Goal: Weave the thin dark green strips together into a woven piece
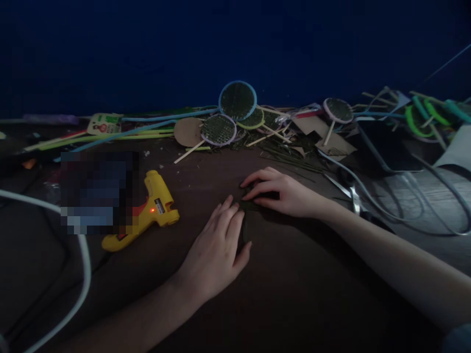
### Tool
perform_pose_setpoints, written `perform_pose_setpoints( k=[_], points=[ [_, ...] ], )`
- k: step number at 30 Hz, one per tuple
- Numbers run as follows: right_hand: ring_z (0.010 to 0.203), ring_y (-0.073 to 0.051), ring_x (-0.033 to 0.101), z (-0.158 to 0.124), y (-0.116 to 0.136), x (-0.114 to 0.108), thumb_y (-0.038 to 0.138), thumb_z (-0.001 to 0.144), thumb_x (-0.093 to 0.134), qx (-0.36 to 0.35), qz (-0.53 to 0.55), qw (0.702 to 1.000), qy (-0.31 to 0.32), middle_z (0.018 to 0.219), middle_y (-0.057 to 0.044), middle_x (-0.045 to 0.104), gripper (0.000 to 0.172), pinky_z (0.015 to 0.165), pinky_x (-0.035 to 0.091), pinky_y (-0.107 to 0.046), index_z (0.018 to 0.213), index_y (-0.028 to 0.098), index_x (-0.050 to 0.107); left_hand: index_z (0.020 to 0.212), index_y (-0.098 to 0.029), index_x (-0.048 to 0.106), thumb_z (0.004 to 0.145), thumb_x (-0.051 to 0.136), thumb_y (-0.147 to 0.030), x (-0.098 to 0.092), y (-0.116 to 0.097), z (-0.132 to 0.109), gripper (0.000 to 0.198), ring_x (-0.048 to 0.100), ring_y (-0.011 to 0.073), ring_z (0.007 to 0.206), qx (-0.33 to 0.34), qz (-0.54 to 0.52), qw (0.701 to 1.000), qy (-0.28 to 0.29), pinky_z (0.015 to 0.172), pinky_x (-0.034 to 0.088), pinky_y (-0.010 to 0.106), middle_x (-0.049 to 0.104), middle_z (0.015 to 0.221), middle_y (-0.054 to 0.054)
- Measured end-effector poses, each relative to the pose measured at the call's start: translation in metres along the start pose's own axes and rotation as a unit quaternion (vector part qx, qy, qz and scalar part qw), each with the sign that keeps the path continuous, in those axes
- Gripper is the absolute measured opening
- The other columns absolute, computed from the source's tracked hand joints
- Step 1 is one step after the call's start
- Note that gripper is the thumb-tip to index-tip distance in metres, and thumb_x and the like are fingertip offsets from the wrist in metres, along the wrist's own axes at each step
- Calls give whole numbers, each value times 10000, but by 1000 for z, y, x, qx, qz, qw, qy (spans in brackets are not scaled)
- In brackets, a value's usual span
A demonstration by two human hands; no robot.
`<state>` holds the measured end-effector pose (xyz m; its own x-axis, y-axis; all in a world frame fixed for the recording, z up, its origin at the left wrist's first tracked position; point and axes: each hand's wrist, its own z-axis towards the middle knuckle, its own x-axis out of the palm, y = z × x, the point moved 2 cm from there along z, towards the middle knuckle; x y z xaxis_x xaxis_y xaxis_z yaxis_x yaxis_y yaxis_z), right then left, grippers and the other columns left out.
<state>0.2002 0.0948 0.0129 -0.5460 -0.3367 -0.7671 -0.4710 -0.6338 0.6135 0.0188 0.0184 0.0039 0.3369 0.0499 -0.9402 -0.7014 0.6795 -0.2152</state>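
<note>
My left hand lies flat on the dark table, fingers stretched out and pressing on a dark green woven piece that is hard to make out in the dim light. My right hand rests just beyond it, fingers extended and pressed on the far part of the same dark piece. The two hands almost touch at the fingertips. A yellow glue gun with a lit orange lamp lies to the left of my left hand.
Several small round woven fans on sticks lie along the back edge with cardboard pieces, green strips and coloured tubing. Wire hoops lie at right. A white cable curves at left. A blue wall stands behind.
</note>
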Motion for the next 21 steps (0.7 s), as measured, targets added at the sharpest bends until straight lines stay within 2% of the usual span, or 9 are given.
perform_pose_setpoints(
  k=[6,14,21],
  points=[
    [1071,-191,521,0,-1,1,180,832,555,-5,-2,1000,-2,1134,-59,607,171,943,405,-378,934,213,689,1275,-38,376,855,457,-255,1,0,-1,479,402,328,1278,-1,4,1000,-1,1015,430,487,507,1225,201],
    [1083,-197,518,0,-1,1,197,831,560,1,-2,1000,-4,1138,-49,607,167,945,407,-393,932,238,686,1225,-53,471,827,479,-231,-3,1,1,435,446,325,1241,-8,1,1000,-3,975,459,489,517,1231,204],
    [1089,-196,521,1,-1,0,201,830,565,3,5,1000,-1,1136,-52,608,159,948,410,-391,937,231,679,1252,-36,448,849,447,-242,0,0,0,452,390,312,1293,-2,-1,1000,10,1029,406,501,453,1345,218]
  ],
)
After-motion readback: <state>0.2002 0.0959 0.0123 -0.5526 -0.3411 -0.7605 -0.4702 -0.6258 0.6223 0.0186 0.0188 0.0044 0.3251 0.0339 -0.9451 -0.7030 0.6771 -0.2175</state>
